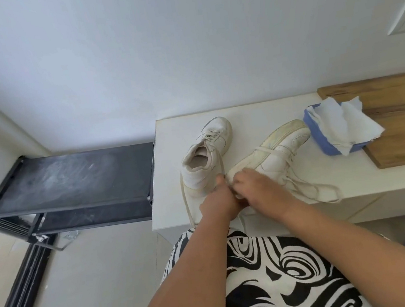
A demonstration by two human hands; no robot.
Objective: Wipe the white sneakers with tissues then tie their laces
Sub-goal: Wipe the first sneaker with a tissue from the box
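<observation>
Two white sneakers lie on a white bench top (255,113). The left sneaker (206,152) stands upright with its opening toward me and its laces loose. The right sneaker (273,154) lies on its side, yellowed sole up, and its untied laces (314,190) trail to the bench's front edge. Both hands meet at this shoe's heel. My left hand (218,200) grips the heel end with curled fingers. My right hand (255,187) curls over the heel, holding what looks like a crumpled white tissue (239,196) against it.
A blue tissue box (323,142) with white tissues pulled up stands at the right, partly on a wooden board (404,126). A black shoe rack (71,181) stands left of the bench. My lap, in black-and-white patterned cloth (276,272), is just below the bench edge.
</observation>
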